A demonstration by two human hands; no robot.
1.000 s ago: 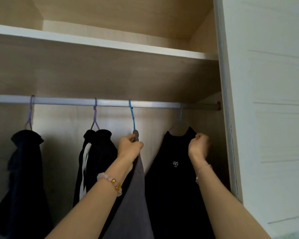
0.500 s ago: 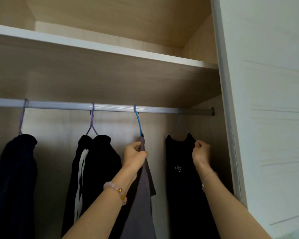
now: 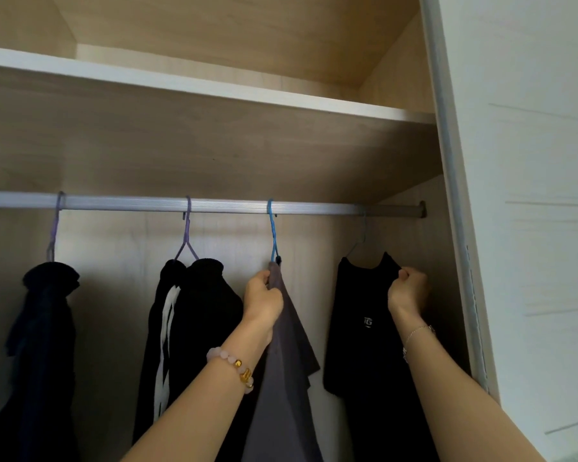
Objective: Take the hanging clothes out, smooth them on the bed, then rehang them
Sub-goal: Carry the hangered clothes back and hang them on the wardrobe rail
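Grey cloth garment (image 3: pixel 282 378) on thin blue wire hanger (image 3: pixel 273 235), hung from silver metal wardrobe rail (image 3: pixel 131 203), left hand (image 3: pixel 262 303) gripping its top edge, black T-shirt with small white logo (image 3: pixel 364 355) hung alongside, right hand (image 3: pixel 408 291) gripping its shoulder.

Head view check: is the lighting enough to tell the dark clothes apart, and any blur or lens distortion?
Head view: white door bright, wardrobe interior shadowed; black tee and black jacket lose their folds, grey shirt reads; rail bows slightly, wide-angle; left hand and right hand sharp, no glare.
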